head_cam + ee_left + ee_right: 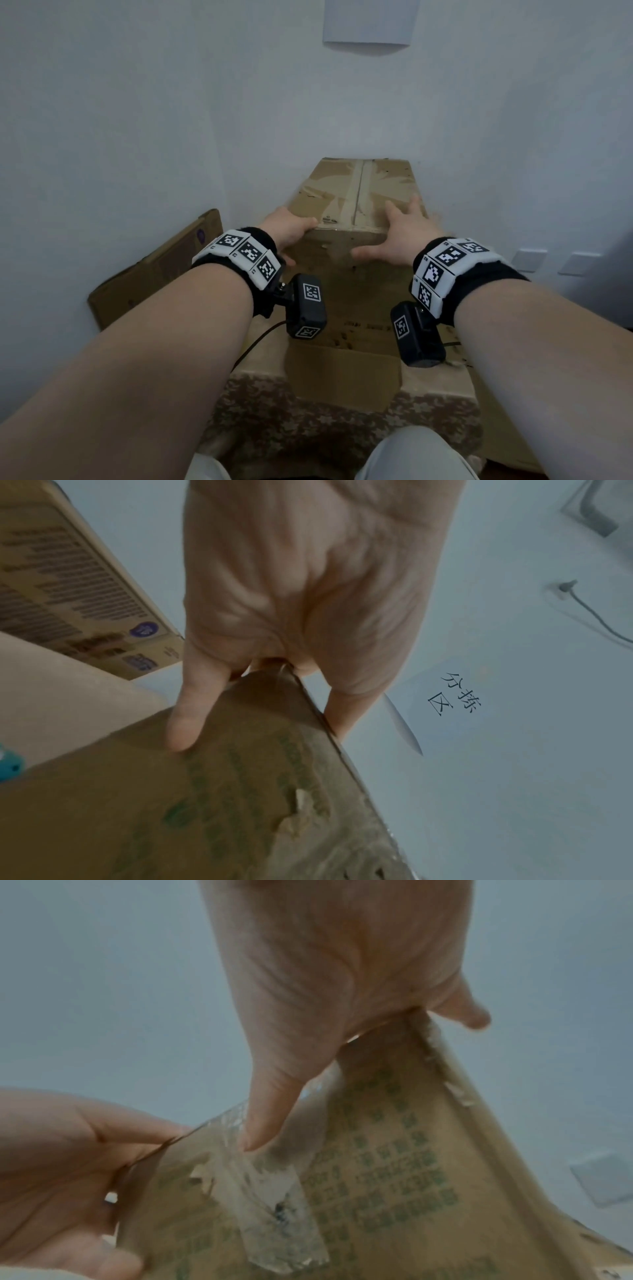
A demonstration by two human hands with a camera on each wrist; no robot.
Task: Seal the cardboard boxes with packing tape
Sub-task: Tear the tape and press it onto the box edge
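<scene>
A worn brown cardboard box (pixel 325 192) stands tall in front of me against the wall, its top flaps closed. A strip of clear tape (pixel 352 192) runs along the top seam and down the near face (pixel 274 1191). My left hand (pixel 291 229) grips the near left top corner, thumb (pixel 185 723) on the near face and fingers round the side. My right hand (pixel 400 233) lies spread on the top by the near right corner. Its thumb (pixel 260 1123) presses on the tape end on the near face.
A flattened printed carton (pixel 154 270) leans on the wall at the left. The tall box stands on a lower carton (pixel 342 373) over a patterned cloth (pixel 308 421). Wall sockets (pixel 529 260) sit at the right; a paper sign (pixel 370 24) hangs above.
</scene>
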